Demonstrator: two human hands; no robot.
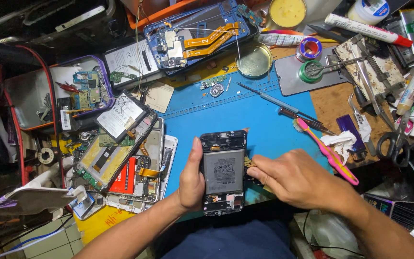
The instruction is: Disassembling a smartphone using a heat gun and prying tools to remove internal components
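Note:
An opened phone (223,171) with its back cover off lies face down on the blue work mat (245,110), its grey battery showing. My left hand (191,180) grips the phone's left edge, thumb along the side. My right hand (291,176) rests at the phone's right edge, fingers pinched against a small dark part beside the frame; what the fingertips hold is hidden.
A pile of stripped phones (120,153) lies at the left. Another opened blue phone (199,36) sits at the back. A pink toothbrush (326,149), screwdrivers (276,103), scissors (394,144), solder tins, tape rolls and tubes crowd the right side.

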